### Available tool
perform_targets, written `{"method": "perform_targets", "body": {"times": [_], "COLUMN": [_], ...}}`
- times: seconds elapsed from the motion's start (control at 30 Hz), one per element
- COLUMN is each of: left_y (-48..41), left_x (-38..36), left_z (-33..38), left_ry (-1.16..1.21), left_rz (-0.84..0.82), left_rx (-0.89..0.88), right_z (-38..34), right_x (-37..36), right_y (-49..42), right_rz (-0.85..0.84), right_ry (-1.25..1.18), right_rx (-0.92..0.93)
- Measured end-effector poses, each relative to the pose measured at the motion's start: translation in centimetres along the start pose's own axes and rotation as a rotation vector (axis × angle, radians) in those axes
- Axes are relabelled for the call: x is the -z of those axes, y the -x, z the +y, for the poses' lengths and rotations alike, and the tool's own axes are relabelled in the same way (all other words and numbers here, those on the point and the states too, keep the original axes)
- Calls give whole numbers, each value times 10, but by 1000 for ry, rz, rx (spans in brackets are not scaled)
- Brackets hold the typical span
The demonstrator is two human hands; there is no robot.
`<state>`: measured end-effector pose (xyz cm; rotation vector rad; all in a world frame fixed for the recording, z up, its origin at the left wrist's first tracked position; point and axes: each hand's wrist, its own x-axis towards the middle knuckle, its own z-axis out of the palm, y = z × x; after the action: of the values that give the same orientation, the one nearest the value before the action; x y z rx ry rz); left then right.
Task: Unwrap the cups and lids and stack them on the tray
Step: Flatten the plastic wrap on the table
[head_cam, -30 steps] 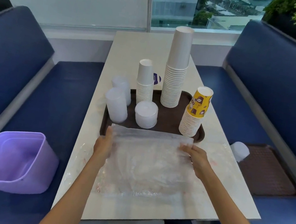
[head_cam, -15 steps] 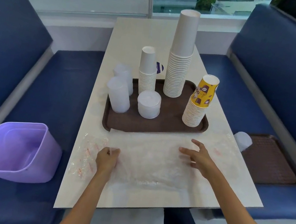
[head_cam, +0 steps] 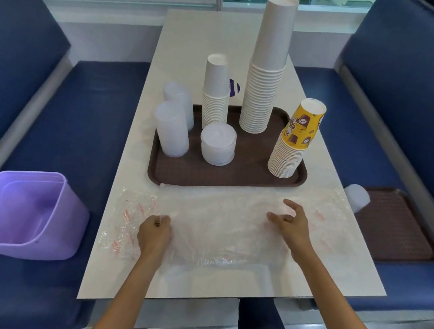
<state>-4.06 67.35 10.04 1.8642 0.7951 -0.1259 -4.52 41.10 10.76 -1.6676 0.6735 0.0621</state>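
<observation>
Left of our left fingers, a lilac bin waits on the bench. Our left hand has drawn back toward us from the tray's edge, its fingers curled and pinching the clear wrapper. A second ago we held that wrapper up by its far edge, and it now lies flat on the counter between both hands. Just beyond the fingers, the brown tray carries translucent stacks, a short lid stack, two white cup stacks and a yellow-topped cup stack, all upright. Our right hand has let go, its fingers loose and spread over the wrapper. Right of those fingers, a pale bundle sits on the bench beside a second tray. We judge this wrapper spent and bound for the bin, and the bundle possibly next.
</observation>
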Motion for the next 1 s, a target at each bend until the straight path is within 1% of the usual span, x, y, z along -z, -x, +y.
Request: {"method": "perform_targets", "body": {"times": [0.07,0.17,0.23,0.3,0.37,0.43,0.5,0.53,0.6,0.67,0.73,0.8,0.9,1.0], "left_y": [6,11,12,12,10,7,8,10,16,22,27,29,31,31], "left_x": [-2,-4,-5,-5,-5,0,6,7,6,1,-4,-8,-14,-15], "left_z": [2,7,10,13,14,9,1,-4,-10,-12,-10,-9,-9,-14], "left_ry": [-16,-32,-64,-95,-102,-37,21,30,29,-15,-66,-83,-115,-166], "left_rz": [46,114,125,108,57,-25,-86,-92,-55,1,47,76,89,85], "left_rx": [-84,-228,-277,-248,-132,19,80,69,9,-68,-143,-182,-201,-263], "right_z": [3,2,-3,-5,-4,1,8,10,14,17,20,23,25,26], "right_x": [-2,-3,-3,-4,-4,-1,2,3,4,2,1,-1,0,1], "right_y": [1,2,3,4,5,8,12,13,15,17,18,18,18,19], "right_rz": [15,92,123,113,91,62,37,29,22,37,89,145,201,233], "right_ry": [-8,-4,45,75,88,102,116,133,159,214,291,326,314,336], "right_rx": [40,132,188,180,112,47,27,23,35,104,202,274,325,360]}}
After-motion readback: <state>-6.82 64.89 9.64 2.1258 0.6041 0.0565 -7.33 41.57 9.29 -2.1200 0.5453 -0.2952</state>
